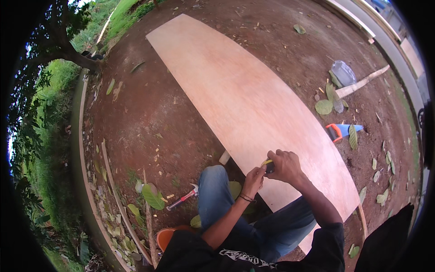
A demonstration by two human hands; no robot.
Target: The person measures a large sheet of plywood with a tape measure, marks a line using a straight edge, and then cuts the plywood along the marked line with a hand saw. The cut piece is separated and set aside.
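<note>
A long sheet of plywood point(244, 99) stretches away from my knees toward the far left. Over its near end, my right hand point(286, 167) is closed around a small black and yellow tape measure point(269, 166). My left hand point(254, 180) pinches at the tape measure's near side, with fingertips close to the yellow strip; the exact grip is partly hidden. Both hands meet above the board's left edge. Left of my knee, a claw hammer point(182, 197) with a red and dark handle lies on the soil.
Right of the board, a handsaw point(344, 131) with orange handle and blue blade lies on the ground. A clear plastic bag point(343, 73) and a wooden stick point(362, 82) lie farther off. An orange bucket point(164, 238) stands by my left side. A tree point(84, 61) rises far left.
</note>
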